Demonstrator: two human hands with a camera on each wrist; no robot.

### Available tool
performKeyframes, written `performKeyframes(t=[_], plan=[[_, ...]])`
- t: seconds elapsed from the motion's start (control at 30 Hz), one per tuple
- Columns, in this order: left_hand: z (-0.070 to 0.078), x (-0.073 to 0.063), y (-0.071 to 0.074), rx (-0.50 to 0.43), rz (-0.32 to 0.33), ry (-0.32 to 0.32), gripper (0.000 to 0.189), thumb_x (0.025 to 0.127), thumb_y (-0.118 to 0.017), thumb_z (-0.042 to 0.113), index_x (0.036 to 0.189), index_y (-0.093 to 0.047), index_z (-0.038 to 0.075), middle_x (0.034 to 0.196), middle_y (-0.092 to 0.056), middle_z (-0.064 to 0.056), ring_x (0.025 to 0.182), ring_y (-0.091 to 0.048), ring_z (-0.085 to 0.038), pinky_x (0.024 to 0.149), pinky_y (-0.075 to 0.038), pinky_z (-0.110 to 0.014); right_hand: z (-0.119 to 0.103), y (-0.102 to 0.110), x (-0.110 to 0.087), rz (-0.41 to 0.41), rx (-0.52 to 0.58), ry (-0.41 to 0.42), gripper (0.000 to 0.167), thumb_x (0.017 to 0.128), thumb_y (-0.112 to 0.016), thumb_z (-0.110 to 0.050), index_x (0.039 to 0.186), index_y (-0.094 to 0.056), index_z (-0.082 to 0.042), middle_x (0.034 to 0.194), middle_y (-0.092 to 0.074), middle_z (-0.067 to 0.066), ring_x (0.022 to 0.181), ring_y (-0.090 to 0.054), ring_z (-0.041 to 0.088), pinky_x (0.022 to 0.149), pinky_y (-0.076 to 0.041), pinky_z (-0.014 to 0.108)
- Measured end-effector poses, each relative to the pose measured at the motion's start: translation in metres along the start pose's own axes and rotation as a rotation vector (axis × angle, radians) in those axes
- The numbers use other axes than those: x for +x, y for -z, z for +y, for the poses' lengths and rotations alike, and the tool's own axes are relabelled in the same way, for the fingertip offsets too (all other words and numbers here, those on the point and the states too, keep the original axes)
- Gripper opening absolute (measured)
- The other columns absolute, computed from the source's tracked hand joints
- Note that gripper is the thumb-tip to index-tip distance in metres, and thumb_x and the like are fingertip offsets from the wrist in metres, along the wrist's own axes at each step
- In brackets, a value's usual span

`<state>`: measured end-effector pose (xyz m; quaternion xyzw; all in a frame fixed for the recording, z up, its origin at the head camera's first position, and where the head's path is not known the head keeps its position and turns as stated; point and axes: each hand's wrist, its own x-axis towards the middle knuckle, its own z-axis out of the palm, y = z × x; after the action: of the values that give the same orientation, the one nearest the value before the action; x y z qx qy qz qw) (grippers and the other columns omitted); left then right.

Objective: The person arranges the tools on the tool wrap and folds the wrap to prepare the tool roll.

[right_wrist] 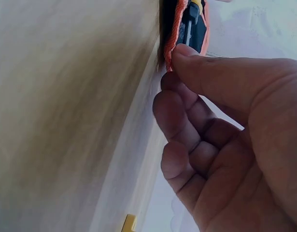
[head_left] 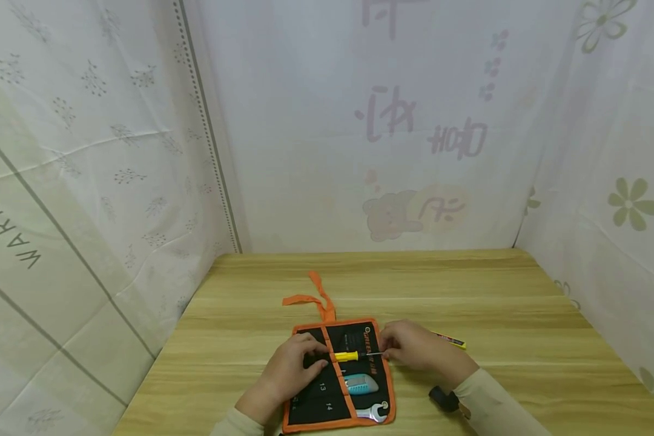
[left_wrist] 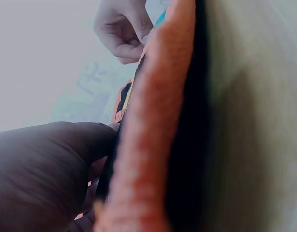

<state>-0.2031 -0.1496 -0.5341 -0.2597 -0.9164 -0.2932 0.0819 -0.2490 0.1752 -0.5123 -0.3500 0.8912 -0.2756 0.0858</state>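
A black tool pouch (head_left: 310, 404) with orange trim lies unrolled at the front of the table. A screwdriver (head_left: 347, 356) has its yellow handle partly in a pocket and its thin shaft pointing right. My right hand (head_left: 414, 345) pinches the shaft's tip between thumb and forefinger at the pouch's right edge; the other fingers curl loosely in the right wrist view. My left hand (head_left: 291, 366) grips the pouch at the orange pocket band, by the handle's end. Below the screwdriver, a teal utility knife (head_left: 362, 384) and an open-end wrench (head_left: 373, 413) poke out of other pockets.
Two orange tie straps (head_left: 321, 298) trail from the pouch's far edge across the wooden table (head_left: 441, 278). A slim yellow and dark item (head_left: 452, 341) lies behind my right wrist. Printed curtains (head_left: 305, 151) hang at the back and both sides.
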Motion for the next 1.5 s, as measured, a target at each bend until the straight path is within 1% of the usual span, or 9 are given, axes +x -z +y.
performKeyframes(t=[0.17,0.3,0.57,0.77,0.93,1.1,1.4,1.5], plan=[[0.001,0.001,0.000,-0.001,-0.002,0.008,0.016,0.092,-0.084,0.024,0.108,-0.080,0.025,0.099,-0.065,0.017,0.086,-0.059,-0.004,0.077,-0.054,-0.029,0.002,0.001,0.000,0.006,-0.007,0.009,0.009,0.096,-0.078,-0.012,0.090,-0.074,-0.017,0.086,-0.059,-0.016,0.076,-0.056,0.001,0.068,-0.051,0.026],[0.002,0.001,0.000,0.002,0.001,0.008,0.017,0.092,-0.085,0.025,0.108,-0.080,0.025,0.099,-0.065,0.017,0.085,-0.058,-0.004,0.076,-0.053,-0.028,0.002,0.001,0.001,0.021,-0.042,0.009,0.012,0.096,-0.079,-0.013,0.088,-0.073,-0.020,0.085,-0.058,-0.017,0.074,-0.054,0.001,0.067,-0.050,0.026],[0.005,0.002,0.000,-0.002,-0.019,0.028,0.015,0.092,-0.084,0.024,0.106,-0.080,0.026,0.098,-0.064,0.017,0.087,-0.057,-0.004,0.077,-0.053,-0.029,-0.012,0.001,0.010,0.025,-0.123,0.030,0.019,0.096,-0.077,-0.010,0.084,-0.070,-0.023,0.084,-0.058,-0.017,0.073,-0.052,0.003,0.067,-0.048,0.026],[0.005,0.002,0.000,0.002,-0.013,0.026,0.013,0.092,-0.084,0.023,0.105,-0.081,0.025,0.099,-0.065,0.016,0.092,-0.059,-0.006,0.082,-0.054,-0.032,-0.020,-0.003,0.016,0.040,-0.173,0.053,0.018,0.094,-0.079,-0.009,0.085,-0.073,-0.024,0.087,-0.063,-0.015,0.076,-0.053,0.002,0.069,-0.050,0.028],[0.004,0.002,-0.001,0.002,-0.010,0.025,0.012,0.093,-0.083,0.023,0.104,-0.081,0.025,0.098,-0.063,0.018,0.092,-0.058,-0.004,0.082,-0.055,-0.032,-0.020,-0.006,0.020,0.033,-0.178,0.048,0.016,0.095,-0.079,-0.011,0.087,-0.075,-0.025,0.087,-0.061,-0.018,0.076,-0.054,0.000,0.070,-0.052,0.027],[0.003,0.002,-0.001,-0.010,-0.010,0.023,0.012,0.093,-0.083,0.023,0.104,-0.081,0.025,0.098,-0.062,0.020,0.092,-0.058,-0.003,0.083,-0.055,-0.033,-0.022,-0.007,0.022,0.023,-0.189,0.038,0.018,0.096,-0.078,-0.012,0.085,-0.073,-0.026,0.086,-0.059,-0.019,0.076,-0.054,0.001,0.071,-0.051,0.027],[0.003,0.002,-0.001,-0.047,-0.003,0.022,0.012,0.093,-0.083,0.020,0.103,-0.081,0.025,0.097,-0.062,0.020,0.091,-0.059,-0.003,0.082,-0.055,-0.032,-0.026,-0.012,0.030,-0.003,-0.183,0.073,0.016,0.096,-0.078,-0.012,0.086,-0.075,-0.025,0.084,-0.057,-0.019,0.074,-0.053,0.000,0.070,-0.051,0.024],[0.003,0.002,-0.001,-0.056,0.001,0.021,0.012,0.092,-0.083,0.020,0.103,-0.081,0.025,0.096,-0.062,0.019,0.090,-0.059,-0.002,0.081,-0.054,-0.031,-0.028,-0.015,0.034,-0.002,-0.184,0.099,0.017,0.095,-0.078,-0.011,0.085,-0.074,-0.024,0.083,-0.055,-0.019,0.073,-0.053,0.000,0.069,-0.050,0.023]])
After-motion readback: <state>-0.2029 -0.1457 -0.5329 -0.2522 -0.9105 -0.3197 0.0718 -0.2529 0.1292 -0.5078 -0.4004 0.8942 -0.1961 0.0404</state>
